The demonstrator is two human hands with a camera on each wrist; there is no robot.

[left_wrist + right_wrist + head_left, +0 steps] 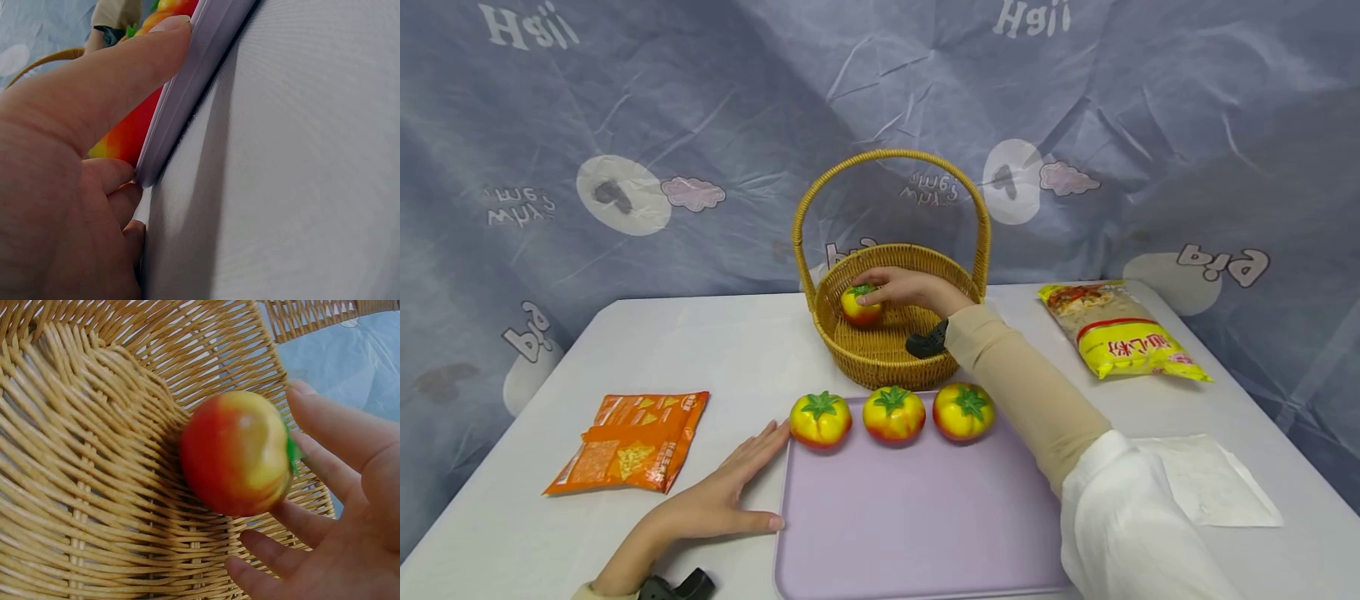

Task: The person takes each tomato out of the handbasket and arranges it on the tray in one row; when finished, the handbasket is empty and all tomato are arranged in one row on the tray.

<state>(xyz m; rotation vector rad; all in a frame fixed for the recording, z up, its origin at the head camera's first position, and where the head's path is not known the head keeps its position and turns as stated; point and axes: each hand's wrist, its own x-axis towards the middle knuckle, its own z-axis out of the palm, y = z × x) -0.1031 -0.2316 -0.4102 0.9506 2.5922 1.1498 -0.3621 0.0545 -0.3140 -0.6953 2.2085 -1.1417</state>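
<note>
Inside a wicker basket [887,371] lies a red-and-yellow toy tomato [861,310] with a green leafy top. My right hand [906,287] reaches over the rim to it. In the right wrist view that toy tomato [234,453] rests against the woven wall, and the fingers of my right hand [337,519] are spread around its leafy side, thumb apart. My left hand [718,500] lies at the left edge of a lilac tray [917,517], thumb and fingertips against its rim. Three similar tomatoes, left [821,422], middle [893,415] and right [964,412], line the tray's far edge.
An orange snack bag [632,446] lies left of the tray. To the right are a yellow noodle packet [1120,329] and a flat white packet [1210,483]. The basket's tall handle [891,153] arches above my right hand. A printed cloth [700,108] hangs behind the table.
</note>
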